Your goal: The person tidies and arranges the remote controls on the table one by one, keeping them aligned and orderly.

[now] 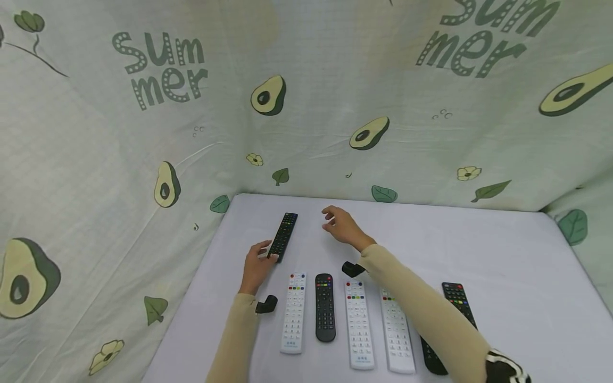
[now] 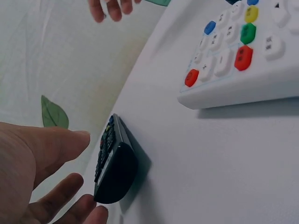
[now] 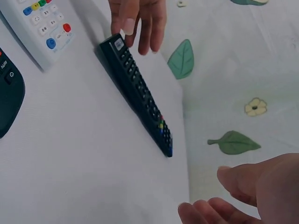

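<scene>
A slim black remote control point(image 1: 283, 236) lies at the far left of the white table, slanting away. My left hand point(image 1: 256, 267) is at its near end, thumb and fingers apart; in the left wrist view the lower fingertips are right at the edge of the remote control point(image 2: 117, 172). My right hand point(image 1: 342, 224) hovers to the right of it over the far part of the table, fingers loosely bent and holding nothing. In the right wrist view the thumb and fingers of this right hand point(image 3: 243, 191) stand apart, well away from the remote control point(image 3: 138, 95).
Nearer to me lies a row: a white remote point(image 1: 293, 314), a black one point(image 1: 325, 308), two more white ones point(image 1: 359, 324) point(image 1: 397, 335), and black remotes point(image 1: 433, 359) point(image 1: 458, 298) partly hidden by my right forearm. A patterned curtain point(image 1: 306, 106) hangs behind the table's far edge point(image 1: 431, 205).
</scene>
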Action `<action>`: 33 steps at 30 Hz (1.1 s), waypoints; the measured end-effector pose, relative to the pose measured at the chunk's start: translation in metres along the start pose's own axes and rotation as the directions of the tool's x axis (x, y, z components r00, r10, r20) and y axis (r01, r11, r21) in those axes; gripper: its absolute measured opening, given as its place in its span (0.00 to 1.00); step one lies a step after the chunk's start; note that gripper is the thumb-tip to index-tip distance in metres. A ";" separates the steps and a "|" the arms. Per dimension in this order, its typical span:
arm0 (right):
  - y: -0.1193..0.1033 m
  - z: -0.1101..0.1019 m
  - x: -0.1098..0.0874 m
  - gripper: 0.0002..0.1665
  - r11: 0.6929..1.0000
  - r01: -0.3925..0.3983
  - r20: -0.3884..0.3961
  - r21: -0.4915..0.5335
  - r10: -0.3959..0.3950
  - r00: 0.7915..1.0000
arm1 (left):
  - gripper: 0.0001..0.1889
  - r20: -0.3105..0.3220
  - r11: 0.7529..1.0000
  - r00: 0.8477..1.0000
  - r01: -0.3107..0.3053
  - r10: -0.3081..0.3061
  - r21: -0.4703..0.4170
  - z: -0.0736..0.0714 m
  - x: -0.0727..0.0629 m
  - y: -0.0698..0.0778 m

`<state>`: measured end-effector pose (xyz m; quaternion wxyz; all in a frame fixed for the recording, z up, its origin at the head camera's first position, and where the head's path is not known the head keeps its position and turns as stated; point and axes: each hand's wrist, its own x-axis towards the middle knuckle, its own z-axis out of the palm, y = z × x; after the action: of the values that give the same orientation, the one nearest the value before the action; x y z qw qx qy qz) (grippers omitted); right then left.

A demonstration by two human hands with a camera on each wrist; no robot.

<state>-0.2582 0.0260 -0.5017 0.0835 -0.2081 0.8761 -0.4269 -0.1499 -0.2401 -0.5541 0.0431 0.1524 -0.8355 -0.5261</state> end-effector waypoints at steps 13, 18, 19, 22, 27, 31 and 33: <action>0.012 0.033 0.026 0.25 0.995 -0.082 0.061 0.055 0.079 0.995 | 0.29 -0.028 1.000 0.999 -0.021 0.022 0.020 0.009 0.002 -0.014; 0.017 0.039 0.035 0.26 0.992 -0.103 0.081 0.067 0.097 0.992 | 0.30 -0.038 0.999 0.999 -0.025 0.026 0.020 0.010 0.004 -0.016; 0.018 0.040 0.037 0.26 0.992 -0.108 0.086 0.069 0.102 0.991 | 0.30 -0.039 0.999 0.999 -0.025 0.026 0.021 0.010 0.004 -0.016; 0.021 0.043 0.044 0.27 0.990 -0.122 0.098 0.066 0.115 0.989 | 0.30 -0.035 0.999 0.999 -0.028 0.029 0.024 0.011 0.004 -0.016; 0.022 0.046 0.053 0.30 0.991 -0.122 0.108 0.044 0.117 0.987 | 0.29 -0.024 0.998 0.999 -0.038 0.039 0.044 0.012 0.006 -0.016; 0.016 0.046 0.057 0.33 0.994 -0.100 0.122 0.031 0.096 0.988 | 0.29 -0.023 0.998 0.999 -0.044 0.045 0.054 0.012 0.006 -0.016; 0.012 0.046 0.058 0.33 0.996 -0.086 0.130 0.027 0.081 0.988 | 0.29 -0.018 0.997 0.998 -0.052 0.053 0.053 0.011 0.006 -0.016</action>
<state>-0.2989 -0.0257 -0.5382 0.1610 -0.1968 0.8697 -0.4230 -0.1552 -0.2384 -0.5739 0.0612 0.1365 -0.8523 -0.5012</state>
